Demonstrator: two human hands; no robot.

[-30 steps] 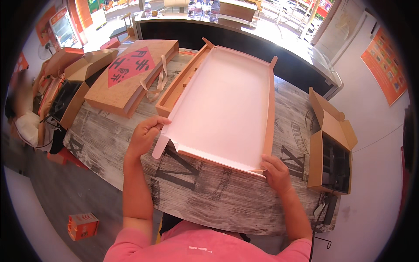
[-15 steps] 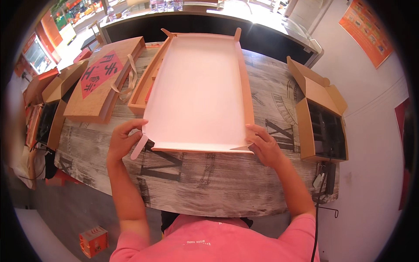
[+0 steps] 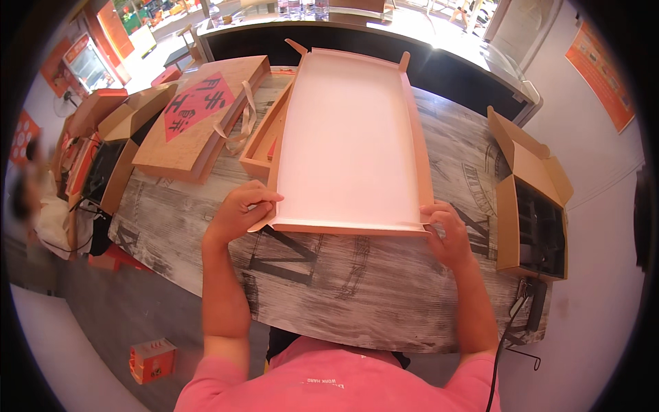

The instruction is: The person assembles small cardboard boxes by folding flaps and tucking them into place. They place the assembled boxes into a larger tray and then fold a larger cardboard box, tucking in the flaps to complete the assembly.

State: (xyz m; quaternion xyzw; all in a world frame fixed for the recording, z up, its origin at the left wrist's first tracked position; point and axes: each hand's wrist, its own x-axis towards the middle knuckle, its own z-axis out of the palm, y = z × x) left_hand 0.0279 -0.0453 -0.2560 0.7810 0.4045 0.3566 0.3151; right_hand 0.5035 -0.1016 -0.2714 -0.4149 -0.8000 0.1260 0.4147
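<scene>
Where both hands (image 3: pixel 240 209) pinch corners: flat, white-lined cardboard tray (image 3: pixel 347 147).

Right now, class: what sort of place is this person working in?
Probably a shop or packing area. Both hands fold a flat cardboard box blank on a wood-print table, with a finished gift box and open cartons around it, and a dark counter behind.

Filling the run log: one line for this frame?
left hand: pinching near-left corner flap | right hand: gripping near-right corner | flat cardboard tray: on table, white side up
</scene>
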